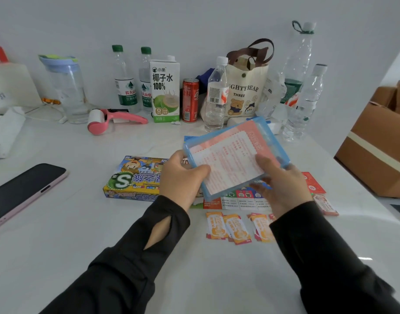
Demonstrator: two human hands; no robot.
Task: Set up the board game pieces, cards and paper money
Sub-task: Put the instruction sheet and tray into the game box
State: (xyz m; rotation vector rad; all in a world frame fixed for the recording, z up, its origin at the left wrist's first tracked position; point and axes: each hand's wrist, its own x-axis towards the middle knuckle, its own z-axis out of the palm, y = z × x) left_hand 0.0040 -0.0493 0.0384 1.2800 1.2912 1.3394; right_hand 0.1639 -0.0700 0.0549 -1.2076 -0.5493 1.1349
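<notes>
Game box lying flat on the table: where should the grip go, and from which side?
Probably best: span the game box from above near its left end, thumb on the near long side, fingers on the far. It lies flat, leaving no room underneath; its right end is hidden behind the left hand and blue pouch.

One head-worn wide-angle view, looking forward and down across the bench [85,234] to its far edge at the wall [194,23]. Close range: left hand [183,177], right hand [282,184] and blue pouch [235,155] sit mid-frame, sleeves [135,257] along bottom.
</notes>
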